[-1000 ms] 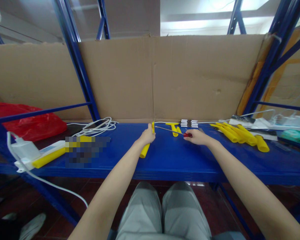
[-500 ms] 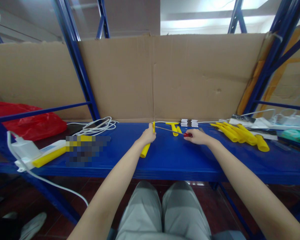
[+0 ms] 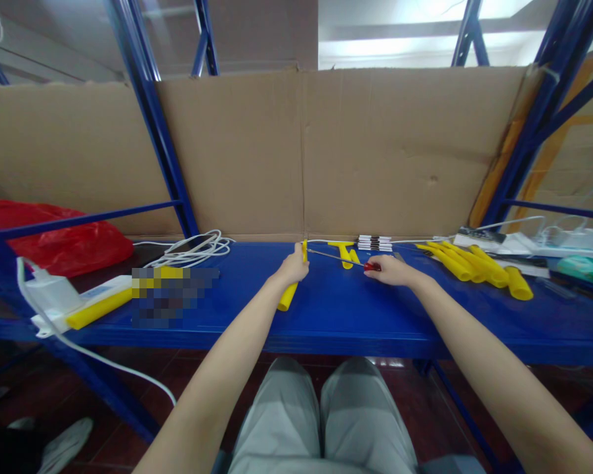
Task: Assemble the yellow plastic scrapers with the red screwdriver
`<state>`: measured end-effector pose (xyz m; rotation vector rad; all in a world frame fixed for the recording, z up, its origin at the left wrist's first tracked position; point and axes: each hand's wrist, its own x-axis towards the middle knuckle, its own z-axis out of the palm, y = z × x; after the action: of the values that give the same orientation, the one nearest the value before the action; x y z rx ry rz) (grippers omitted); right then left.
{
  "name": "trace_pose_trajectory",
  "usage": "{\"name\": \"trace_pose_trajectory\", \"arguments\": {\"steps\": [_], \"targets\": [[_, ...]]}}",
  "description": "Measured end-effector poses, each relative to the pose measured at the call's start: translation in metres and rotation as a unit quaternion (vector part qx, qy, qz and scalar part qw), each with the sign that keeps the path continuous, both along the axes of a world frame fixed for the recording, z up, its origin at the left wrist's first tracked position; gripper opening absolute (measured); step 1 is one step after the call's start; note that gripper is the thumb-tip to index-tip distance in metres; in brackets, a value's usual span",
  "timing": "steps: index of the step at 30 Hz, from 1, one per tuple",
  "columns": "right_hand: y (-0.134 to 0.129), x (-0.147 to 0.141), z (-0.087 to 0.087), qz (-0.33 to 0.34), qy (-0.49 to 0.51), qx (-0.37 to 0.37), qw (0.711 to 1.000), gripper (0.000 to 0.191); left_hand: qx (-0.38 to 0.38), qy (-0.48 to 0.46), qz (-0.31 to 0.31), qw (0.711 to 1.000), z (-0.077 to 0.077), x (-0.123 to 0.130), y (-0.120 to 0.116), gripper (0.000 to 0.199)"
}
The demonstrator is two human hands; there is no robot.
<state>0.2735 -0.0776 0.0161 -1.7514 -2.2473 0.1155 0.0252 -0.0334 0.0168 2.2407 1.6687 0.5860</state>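
My left hand (image 3: 294,265) is closed round a yellow tube-like piece (image 3: 287,297), whose lower end sticks out below the fist and whose top shows above it. My right hand (image 3: 390,270) grips the red handle of a screwdriver (image 3: 372,266). Its long metal shaft runs left to the top of the yellow piece; whether the tip touches is too small to tell. Behind the shaft, a yellow T-shaped part (image 3: 344,253) and a short yellow piece (image 3: 354,257) lie on the blue shelf (image 3: 336,316), near a stack of small white items (image 3: 374,243).
Several yellow tubes (image 3: 474,264) lie at the right, before white adapters (image 3: 578,237). At left are a white power strip (image 3: 103,289), another yellow tube (image 3: 99,309), coiled white cable (image 3: 202,249) and a red bag (image 3: 69,240). Cardboard (image 3: 375,151) walls the back.
Both hands, the yellow piece and the screwdriver hold nearly the same place. The whole view has shifted by only a few pixels.
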Motion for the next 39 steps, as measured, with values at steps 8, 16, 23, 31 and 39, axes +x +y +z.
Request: {"name": "trace_pose_trajectory", "arguments": {"steps": [8, 16, 23, 31, 39], "targets": [[-0.001, 0.0, 0.0, -0.004, 0.0, 0.001, 1.0, 0.013, 0.001, 0.004, 0.0, 1.0, 0.002, 0.0, -0.003, 0.031], [-0.003, 0.001, 0.001, 0.0, 0.005, 0.012, 1.0, 0.015, 0.014, 0.013, -0.002, 1.0, -0.001, 0.0, -0.001, 0.033], [-0.003, 0.007, 0.001, 0.009, 0.017, 0.021, 1.0, 0.018, 0.045, 0.064, -0.002, 0.997, -0.001, 0.0, -0.004, 0.035], [-0.003, 0.008, 0.004, 0.019, 0.012, 0.021, 1.0, 0.022, 0.044, 0.062, -0.01, 0.997, -0.002, 0.0, -0.003, 0.035], [-0.004, 0.01, 0.003, 0.025, 0.008, 0.017, 1.0, 0.022, 0.007, 0.007, -0.007, 1.0, -0.001, -0.002, 0.0, 0.032]]}}
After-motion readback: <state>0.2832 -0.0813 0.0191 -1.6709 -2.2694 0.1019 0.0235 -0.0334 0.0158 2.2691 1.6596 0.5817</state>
